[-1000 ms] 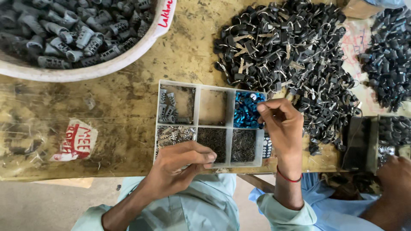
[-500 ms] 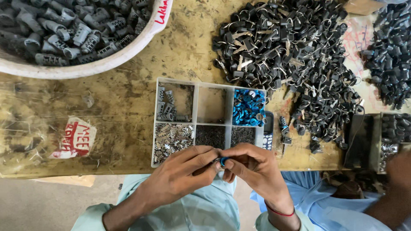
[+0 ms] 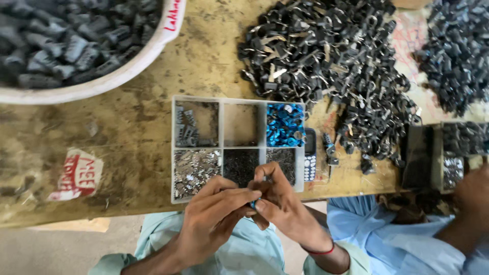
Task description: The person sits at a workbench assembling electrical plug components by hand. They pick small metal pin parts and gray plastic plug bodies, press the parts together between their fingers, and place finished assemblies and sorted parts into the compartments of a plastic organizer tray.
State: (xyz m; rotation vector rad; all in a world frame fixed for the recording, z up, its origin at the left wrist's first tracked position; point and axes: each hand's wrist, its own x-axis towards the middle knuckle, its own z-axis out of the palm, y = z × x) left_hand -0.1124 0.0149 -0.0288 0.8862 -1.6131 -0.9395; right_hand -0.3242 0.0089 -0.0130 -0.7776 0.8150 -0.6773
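My left hand and my right hand meet at the near edge of the table, fingertips pinched together on a small part with a bit of blue showing. They sit just in front of a white compartment tray. The tray has six cells: blue pieces at the top right, dark clips at the top left, silvery bits at the bottom left, and fine dark parts in the bottom middle.
A big heap of black plastic-and-metal parts lies beyond the tray. A white tub of grey pieces stands at the far left. A small keypad phone lies beside the tray. Another person's hand works at a box at the right.
My right hand left the blue cell of the tray and came back to the table's edge. It now meets my left hand around a small part.
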